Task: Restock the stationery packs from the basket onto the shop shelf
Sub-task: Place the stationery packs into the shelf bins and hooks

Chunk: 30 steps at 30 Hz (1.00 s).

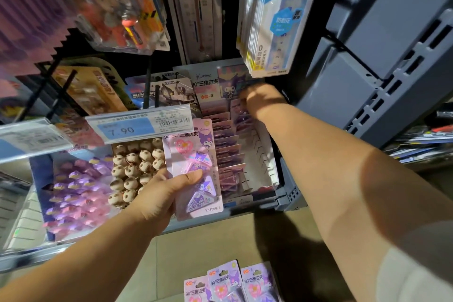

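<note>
- Display box (266, 154): a white slotted tray on the shop shelf. It holds a row of boxed packs (226, 147), which stand upright one behind another along its left side. The slotted inner wall shows on its right side.
- Right hand (262, 98): reaches over the far end of the display box and touches the rearmost boxed packs. Only the back of the hand shows. Whether the fingers grasp a pack or merely rest on it cannot be told.
- Left hand (157, 193): grasps the held packs (196, 169), thumb across the front and fingers behind.
- Held packs: pink cards carrying triangular corner clips, at least two stacked. They are upright, just left of the display box, overlapping its left edge.
- Spare packs (230, 282): three of the same design, well in front of the display box at floor level. What contains them is out of view.
- Bead tray (137, 164): left of the display box, filled with round brown-and-cream pieces.
- Price label (132, 127): reads 7.90, on a hook rail left of and above the display box.
- Ruler packs (269, 19): hang above the far end of the display box.
- Crates (380, 56): grey-blue, right of the display box.
</note>
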Available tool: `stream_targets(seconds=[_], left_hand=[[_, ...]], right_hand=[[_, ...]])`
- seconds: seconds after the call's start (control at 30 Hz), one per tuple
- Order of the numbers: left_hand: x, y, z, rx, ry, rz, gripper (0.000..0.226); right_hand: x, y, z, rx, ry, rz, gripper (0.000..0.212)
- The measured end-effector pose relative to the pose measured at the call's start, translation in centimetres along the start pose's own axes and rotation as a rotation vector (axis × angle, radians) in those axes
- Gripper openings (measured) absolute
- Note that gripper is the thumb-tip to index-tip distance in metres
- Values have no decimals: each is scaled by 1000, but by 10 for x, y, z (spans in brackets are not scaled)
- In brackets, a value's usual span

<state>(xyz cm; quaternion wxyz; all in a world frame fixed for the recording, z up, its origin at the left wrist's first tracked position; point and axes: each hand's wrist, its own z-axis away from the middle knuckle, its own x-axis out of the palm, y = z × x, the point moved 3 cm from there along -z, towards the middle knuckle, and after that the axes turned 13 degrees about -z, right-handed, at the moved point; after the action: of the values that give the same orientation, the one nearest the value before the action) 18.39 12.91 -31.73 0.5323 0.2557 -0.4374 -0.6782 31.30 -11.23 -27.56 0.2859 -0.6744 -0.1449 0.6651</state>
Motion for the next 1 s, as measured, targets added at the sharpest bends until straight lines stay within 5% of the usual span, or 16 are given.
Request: stream_targets(seconds=[0.2, 0.53, 0.7, 1.0], left_hand=[[-3, -1, -3, -15, 21, -16, 35], [-6, -1, -3, -7, 12, -46, 68], [-3, 1, -3, -6, -7, -17, 38], [3, 4, -2, -24, 2, -46, 38]], right_hand=[[-1, -3, -6, -9, -66, 122, 30], [11, 11, -5, 95, -82, -44, 30], [19, 14, 6, 144, -89, -122, 40], [11, 18, 4, 44, 1, 8, 35]])
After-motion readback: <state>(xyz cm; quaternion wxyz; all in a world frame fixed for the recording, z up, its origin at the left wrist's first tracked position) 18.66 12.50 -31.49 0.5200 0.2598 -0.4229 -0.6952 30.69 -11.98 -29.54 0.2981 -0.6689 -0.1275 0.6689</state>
